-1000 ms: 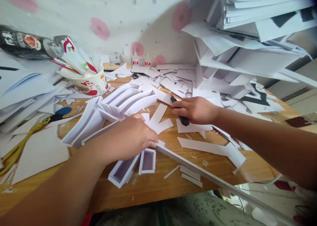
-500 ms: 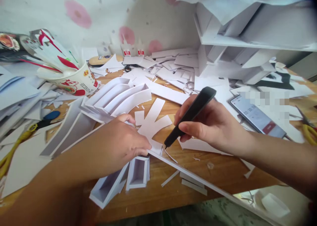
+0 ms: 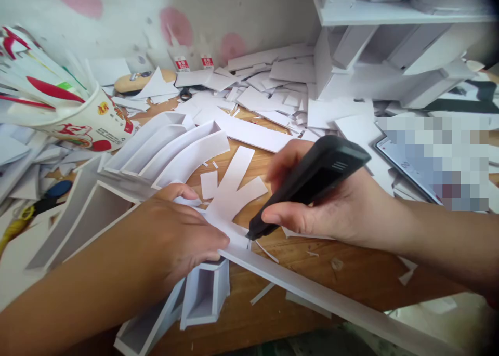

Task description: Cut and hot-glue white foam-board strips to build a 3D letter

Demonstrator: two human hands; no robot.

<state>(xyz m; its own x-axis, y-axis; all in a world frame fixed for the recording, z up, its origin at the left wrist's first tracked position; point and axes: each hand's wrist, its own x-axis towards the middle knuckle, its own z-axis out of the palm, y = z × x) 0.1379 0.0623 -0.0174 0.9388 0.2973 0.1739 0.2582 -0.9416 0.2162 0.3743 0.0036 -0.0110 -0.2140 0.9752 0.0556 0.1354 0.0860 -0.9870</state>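
Note:
My right hand grips a thick black craft knife, its tip down at the edge of a flat white board piece with splayed arms. My left hand is closed on the near end of that piece, beside a long narrow white board strip that runs toward the lower right. Small open white boxes stick out below my left wrist. Curved white board channels stand just beyond my left hand. A thin curled offcut lies by the knife tip.
A paper cup of tools stands at the left, near yellow-handled scissors. White scraps pile along the wall by two small glue bottles. A white board structure and a phone are at the right.
My view has moved closer and lower. The knife tip has shifted left from beside the curled offcut onto the edge of the board piece. My left hand keeps its hold.

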